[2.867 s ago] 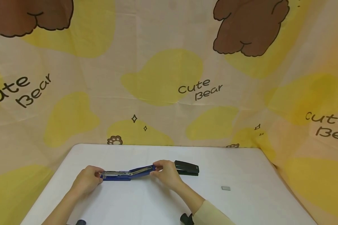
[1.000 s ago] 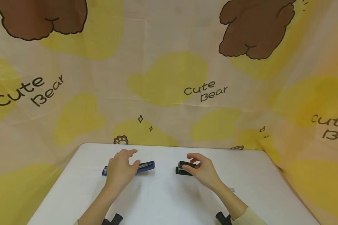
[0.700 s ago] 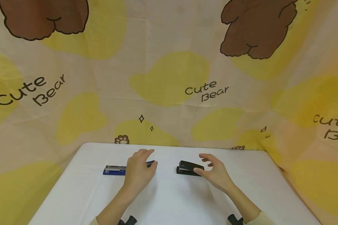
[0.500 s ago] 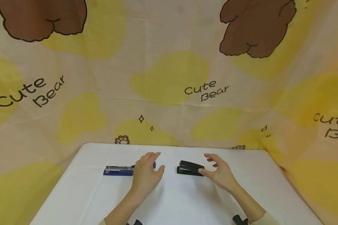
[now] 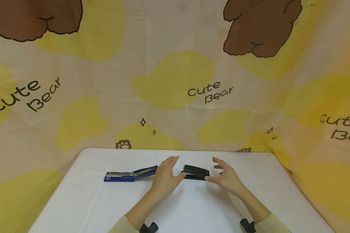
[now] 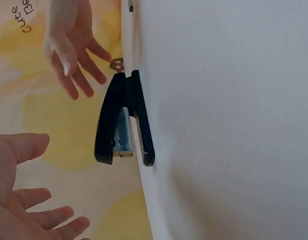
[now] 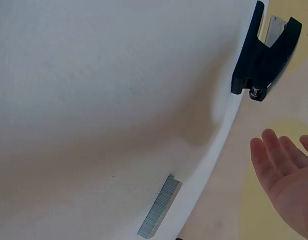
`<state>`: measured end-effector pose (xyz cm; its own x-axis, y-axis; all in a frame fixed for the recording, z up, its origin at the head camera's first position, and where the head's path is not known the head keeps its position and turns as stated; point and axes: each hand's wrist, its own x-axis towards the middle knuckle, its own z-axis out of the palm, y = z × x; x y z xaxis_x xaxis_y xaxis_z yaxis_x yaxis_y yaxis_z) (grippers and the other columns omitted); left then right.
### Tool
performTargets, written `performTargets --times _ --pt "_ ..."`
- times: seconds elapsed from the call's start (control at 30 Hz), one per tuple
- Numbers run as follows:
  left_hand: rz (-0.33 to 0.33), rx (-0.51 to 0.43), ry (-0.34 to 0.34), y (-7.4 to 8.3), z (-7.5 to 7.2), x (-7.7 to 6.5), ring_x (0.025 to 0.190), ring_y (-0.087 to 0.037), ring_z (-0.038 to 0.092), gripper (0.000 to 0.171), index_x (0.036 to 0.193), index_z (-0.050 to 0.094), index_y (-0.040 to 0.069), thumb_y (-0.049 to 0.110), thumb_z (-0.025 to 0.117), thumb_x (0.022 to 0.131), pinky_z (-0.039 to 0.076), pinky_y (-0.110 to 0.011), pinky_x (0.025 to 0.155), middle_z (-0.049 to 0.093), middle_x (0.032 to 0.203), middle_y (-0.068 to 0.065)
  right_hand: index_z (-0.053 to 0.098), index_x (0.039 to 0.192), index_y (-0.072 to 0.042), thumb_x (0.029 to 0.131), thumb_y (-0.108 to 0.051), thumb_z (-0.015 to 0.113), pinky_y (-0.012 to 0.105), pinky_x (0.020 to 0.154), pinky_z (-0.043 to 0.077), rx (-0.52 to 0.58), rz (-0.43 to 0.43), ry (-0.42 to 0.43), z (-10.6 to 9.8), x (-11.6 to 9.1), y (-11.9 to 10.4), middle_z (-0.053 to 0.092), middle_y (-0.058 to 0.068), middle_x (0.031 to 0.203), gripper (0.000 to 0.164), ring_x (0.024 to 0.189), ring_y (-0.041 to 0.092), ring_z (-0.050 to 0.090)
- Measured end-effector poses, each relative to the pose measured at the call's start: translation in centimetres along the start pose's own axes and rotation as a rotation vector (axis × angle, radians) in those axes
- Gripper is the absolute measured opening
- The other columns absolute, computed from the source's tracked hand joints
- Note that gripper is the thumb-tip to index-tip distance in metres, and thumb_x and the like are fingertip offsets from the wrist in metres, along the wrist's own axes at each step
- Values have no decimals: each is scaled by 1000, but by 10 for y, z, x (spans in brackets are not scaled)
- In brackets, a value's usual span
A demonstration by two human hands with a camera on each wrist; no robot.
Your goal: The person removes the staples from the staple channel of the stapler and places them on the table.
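The black stapler (image 5: 196, 170) stood on the table (image 5: 105, 207) between the two hands, its mouth toward the left hand (image 5: 167, 174) and its hinge end toward the right hand (image 5: 227, 176). Both hands were spread wide, thumbs away from fingers, with hold of nothing; whether the right thumb touched the hinge end or only passed before it was hard to tell from the head view. To take the stapler cleanly, I judged, each hand wanted its own end, thumb on the near side and fingers behind, the left clear of the mouth and the base kept flat.

The blue stapler (image 5: 119, 179) lay folded out just left of the left hand. About three seconds earlier both hands had gripped its ends; half a second earlier the left hand had still hidden much of its right half, and had since shifted toward the black stapler. The staples (image 7: 160, 206) lay apart from the right hand, unseen from the head.
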<state>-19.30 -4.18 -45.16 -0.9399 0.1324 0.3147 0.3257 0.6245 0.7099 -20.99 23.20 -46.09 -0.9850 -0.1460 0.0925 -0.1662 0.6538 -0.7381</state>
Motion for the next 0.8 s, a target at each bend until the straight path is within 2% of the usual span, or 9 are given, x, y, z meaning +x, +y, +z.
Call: performTargets --times 0.2,0.3,0.4,0.6,0.8 --pt "-46 -18 -86 -10 19 13 140 -43 50 69 148 57 4 29 84 89 41 -59 112 53 153 -18 45 157 -7 78 -25 94 52 94 54 10 -29 -47 4 8 7 52 21 152 94 124 38 61" --pt "-83 -30 -136 -13 28 18 141 -42 49 71 149 56 6 31 84 89 41 -58 112 54 153 -16 48 155 -6 77 -22 95 49 90 55 9 -52 -69 5 11 11 54 22 150 92 120 37 64" --pt "-117 -75 -162 -15 33 22 140 -42 50 71 148 57 6 29 86 88 41 -58 111 55 151 -18 52 151 -3 76 -19 95 51 89 56 19 -58 -89 7 14 12 56 23 148 89 116 37 66" --pt "-120 -141 -175 -21 40 25 129 -41 60 63 142 62 2 19 87 86 48 -56 104 64 139 -19 59 143 1 76 -14 94 52 91 55 36 -43 -110 10 17 17 63 22 140 77 110 34 69" --pt "-90 -165 -159 -24 42 28 109 -32 67 50 131 69 -1 11 86 86 55 -49 89 73 123 -14 63 133 5 81 -3 87 43 89 56 61 -47 -141 14 18 23 69 17 126 58 106 30 68"
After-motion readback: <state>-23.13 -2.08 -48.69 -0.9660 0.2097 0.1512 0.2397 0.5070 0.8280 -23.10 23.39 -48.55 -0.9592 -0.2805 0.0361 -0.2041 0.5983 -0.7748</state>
